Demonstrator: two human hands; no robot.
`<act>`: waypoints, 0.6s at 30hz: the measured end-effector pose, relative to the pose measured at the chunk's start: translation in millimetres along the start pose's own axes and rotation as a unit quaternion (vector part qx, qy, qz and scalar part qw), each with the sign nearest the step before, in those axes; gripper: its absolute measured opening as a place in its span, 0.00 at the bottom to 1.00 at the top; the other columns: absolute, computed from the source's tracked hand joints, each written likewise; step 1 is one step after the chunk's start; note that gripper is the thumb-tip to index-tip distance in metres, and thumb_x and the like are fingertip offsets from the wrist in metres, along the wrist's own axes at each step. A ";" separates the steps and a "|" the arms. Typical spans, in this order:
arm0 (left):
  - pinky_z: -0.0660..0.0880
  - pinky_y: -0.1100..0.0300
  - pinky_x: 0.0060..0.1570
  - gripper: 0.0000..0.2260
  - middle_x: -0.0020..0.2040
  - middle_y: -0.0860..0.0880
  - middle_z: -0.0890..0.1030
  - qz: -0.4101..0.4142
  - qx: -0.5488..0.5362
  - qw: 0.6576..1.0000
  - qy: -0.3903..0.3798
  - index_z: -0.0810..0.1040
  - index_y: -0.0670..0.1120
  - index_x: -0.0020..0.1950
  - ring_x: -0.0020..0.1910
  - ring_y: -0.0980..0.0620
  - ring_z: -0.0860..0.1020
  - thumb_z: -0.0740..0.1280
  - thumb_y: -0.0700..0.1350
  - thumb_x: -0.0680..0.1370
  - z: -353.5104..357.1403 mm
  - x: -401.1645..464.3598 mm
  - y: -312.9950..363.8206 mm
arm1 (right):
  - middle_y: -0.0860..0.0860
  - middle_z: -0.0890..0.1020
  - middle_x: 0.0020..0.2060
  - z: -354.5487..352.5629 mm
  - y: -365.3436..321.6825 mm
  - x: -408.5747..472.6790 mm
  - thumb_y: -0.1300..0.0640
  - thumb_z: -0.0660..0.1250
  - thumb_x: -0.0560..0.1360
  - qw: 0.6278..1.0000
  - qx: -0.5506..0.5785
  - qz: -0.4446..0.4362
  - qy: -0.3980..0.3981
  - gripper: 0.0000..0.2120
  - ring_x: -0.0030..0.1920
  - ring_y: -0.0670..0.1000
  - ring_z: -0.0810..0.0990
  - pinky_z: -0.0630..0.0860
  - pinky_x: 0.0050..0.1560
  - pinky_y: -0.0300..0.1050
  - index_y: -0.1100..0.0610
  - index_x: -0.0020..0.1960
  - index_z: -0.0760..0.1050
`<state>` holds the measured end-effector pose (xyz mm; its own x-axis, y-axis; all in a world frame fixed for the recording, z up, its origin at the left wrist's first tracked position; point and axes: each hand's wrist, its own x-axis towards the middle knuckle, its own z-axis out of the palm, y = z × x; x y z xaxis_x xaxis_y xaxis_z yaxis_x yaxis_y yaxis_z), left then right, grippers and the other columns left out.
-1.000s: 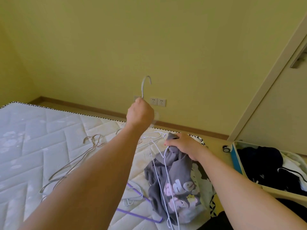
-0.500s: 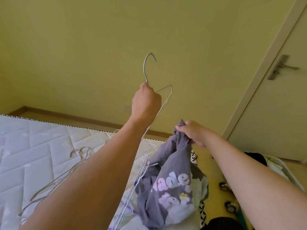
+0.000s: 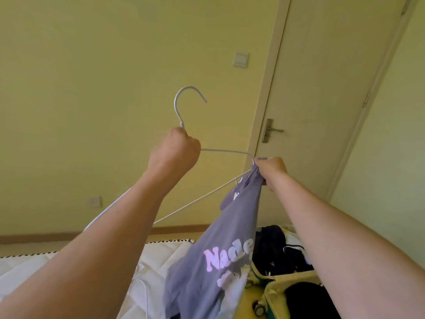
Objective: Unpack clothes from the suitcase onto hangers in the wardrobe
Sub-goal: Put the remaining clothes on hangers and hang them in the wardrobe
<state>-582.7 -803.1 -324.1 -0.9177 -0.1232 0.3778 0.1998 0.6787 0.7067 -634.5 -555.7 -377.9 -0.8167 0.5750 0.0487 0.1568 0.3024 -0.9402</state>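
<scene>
Grey-purple cotton t-shirt with pale pink lettering (image 3: 220, 256), bunched at the top and pinched in the right hand (image 3: 272, 171), dangling down toward lower centre of the frame. Thin white wire hanger (image 3: 226, 152) gripped just under its hook by the left hand (image 3: 177, 150), mid-frame, right tip touching the bunched fabric. Not on the hanger yet, by the look of it. Could easily go wrong: neck hole hidden in the bunch, so hanger tip probably snags a fold or sleeve. Flimsy wire likely twists too. Open yellow-green suitcase of dark clothes (image 3: 279, 288) at lower right, white quilted mattress (image 3: 151, 256) lower left.
</scene>
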 end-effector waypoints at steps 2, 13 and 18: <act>0.69 0.54 0.39 0.09 0.38 0.47 0.75 0.019 -0.019 1.000 -0.001 0.73 0.43 0.50 0.40 0.40 0.75 0.55 0.42 0.75 3.3 -0.4 19.3 | 0.56 0.81 0.42 -22.9 -11.4 -0.4 0.52 0.67 0.73 0.998 -0.002 -0.034 0.053 0.10 0.44 0.57 0.80 0.77 0.50 0.51 0.56 0.35 0.76; 0.64 0.57 0.33 0.04 0.35 0.49 0.72 0.120 -0.055 0.991 -0.023 0.69 0.44 0.43 0.32 0.49 0.70 0.56 0.41 0.76 18.3 -0.4 89.5 | 0.63 0.80 0.57 -94.5 -51.5 19.9 0.43 0.56 0.81 0.968 -0.167 -0.124 0.140 0.24 0.58 0.62 0.78 0.71 0.53 0.47 0.62 0.57 0.79; 0.64 0.57 0.32 0.05 0.37 0.49 0.73 0.133 -0.078 0.985 -0.082 0.71 0.43 0.47 0.33 0.51 0.70 0.57 0.41 0.77 30.6 9.2 110.0 | 0.61 0.82 0.52 -104.7 -59.8 19.0 0.39 0.51 0.81 0.919 -0.307 -0.182 0.168 0.28 0.53 0.62 0.79 0.72 0.49 0.48 0.61 0.52 0.79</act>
<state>-579.6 -707.4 -261.1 -0.8666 0.1716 0.4686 0.4789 0.5497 0.6844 -601.2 -483.3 -285.4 -0.6753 0.5219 0.5212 0.2759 0.8341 -0.4777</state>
